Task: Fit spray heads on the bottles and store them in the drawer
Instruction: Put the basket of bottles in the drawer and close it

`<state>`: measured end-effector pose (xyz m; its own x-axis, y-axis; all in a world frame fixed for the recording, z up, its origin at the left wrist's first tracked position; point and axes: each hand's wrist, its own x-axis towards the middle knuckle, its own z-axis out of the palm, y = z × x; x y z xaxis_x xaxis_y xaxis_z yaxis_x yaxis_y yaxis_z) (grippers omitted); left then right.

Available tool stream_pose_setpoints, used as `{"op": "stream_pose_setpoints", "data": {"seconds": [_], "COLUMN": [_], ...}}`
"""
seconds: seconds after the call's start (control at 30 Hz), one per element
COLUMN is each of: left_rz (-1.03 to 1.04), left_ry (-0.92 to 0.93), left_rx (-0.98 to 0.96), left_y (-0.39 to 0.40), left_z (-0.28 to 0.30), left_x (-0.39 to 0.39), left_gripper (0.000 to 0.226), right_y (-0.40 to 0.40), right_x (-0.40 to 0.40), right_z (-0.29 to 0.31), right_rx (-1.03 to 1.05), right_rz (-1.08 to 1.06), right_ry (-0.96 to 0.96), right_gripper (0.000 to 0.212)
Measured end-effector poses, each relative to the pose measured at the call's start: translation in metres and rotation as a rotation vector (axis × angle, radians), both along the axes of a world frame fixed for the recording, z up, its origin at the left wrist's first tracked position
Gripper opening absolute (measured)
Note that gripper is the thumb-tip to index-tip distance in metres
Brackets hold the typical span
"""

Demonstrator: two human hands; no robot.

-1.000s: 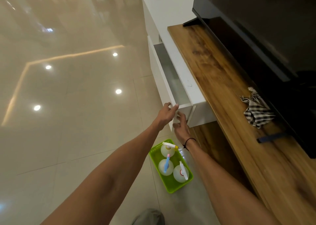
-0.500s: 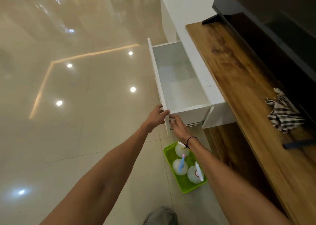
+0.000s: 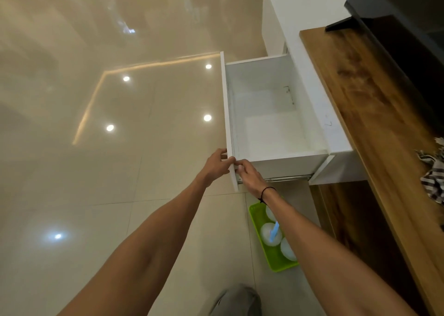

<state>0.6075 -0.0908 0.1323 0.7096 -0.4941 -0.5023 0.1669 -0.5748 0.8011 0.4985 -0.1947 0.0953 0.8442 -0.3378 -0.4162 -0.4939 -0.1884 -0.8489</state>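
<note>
Both hands grip the near corner of a white drawer (image 3: 271,123) pulled well out of a low cabinet: the left hand (image 3: 216,165) curls its fingers around the outer face of the drawer front (image 3: 227,114), while the right hand (image 3: 249,177), a black band (image 3: 266,192) at its wrist, pinches the same front panel from the inner side, just beside the left. The drawer's pale interior stands open to view, its metal runner (image 3: 288,178) showing beneath the near wall. On the tiled floor (image 3: 120,171) below the drawer and partly hidden behind the right forearm sits a green tray (image 3: 271,255) holding three round white bottles (image 3: 268,234); a blue spray head (image 3: 274,231) rises from the middle one, and whether the other two carry heads cannot be told, as the arm covers them. To the right runs a wooden surface (image 3: 372,114) carrying a checked cloth (image 3: 432,181) at the frame's edge and, farther back, the dark foot of a screen (image 3: 341,24). Ceiling lights glint off the glossy floor to the left. A grey-clad knee (image 3: 237,299) shows at the bottom edge between the two bare forearms.
</note>
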Motion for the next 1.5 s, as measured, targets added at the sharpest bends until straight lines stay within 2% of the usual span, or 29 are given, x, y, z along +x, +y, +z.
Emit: {"op": "stream_pose_setpoints", "data": {"seconds": [0.23,0.43,0.67,0.77,0.83,0.93,1.1,1.23,1.5], "left_rz": [0.048,0.003,0.121,0.190,0.239,0.311,0.248,0.185,0.198], "left_ry": [0.006,0.079,0.048,0.151,0.237,0.350,0.459,0.468,0.401], "left_rx": [0.026,-0.018,-0.045,-0.096,-0.112,-0.075,0.005,0.034,0.203], "left_y": [0.033,0.045,0.039,0.041,0.042,0.044,0.034,0.018,0.006], "left_z": [0.004,0.000,-0.008,-0.015,-0.023,-0.047,-0.081,-0.097,-0.138], "left_x": [0.014,0.008,-0.005,-0.021,-0.036,-0.065,-0.112,-0.132,-0.161], "left_gripper": [0.053,0.051,0.056,0.060,0.074,0.085,0.078,0.070,0.064], "right_y": [0.026,0.033,0.032,0.029,0.018,-0.013,-0.061,-0.079,-0.098], "right_x": [0.021,0.023,0.015,0.007,-0.002,-0.021,-0.077,-0.118,-0.156], "right_z": [0.007,0.010,0.009,0.007,0.004,-0.003,-0.024,-0.042,-0.091], "right_rx": [0.030,0.028,0.043,0.016,-0.010,-0.065,-0.105,-0.147,-0.045], "right_rz": [0.075,0.034,0.023,-0.005,-0.053,-0.168,-0.341,-0.386,-0.371], "right_ry": [0.012,-0.033,-0.044,-0.030,-0.019,0.013,0.096,0.155,0.344], "right_gripper": [0.039,0.038,0.039,0.041,0.039,0.032,0.026,0.027,0.042]}}
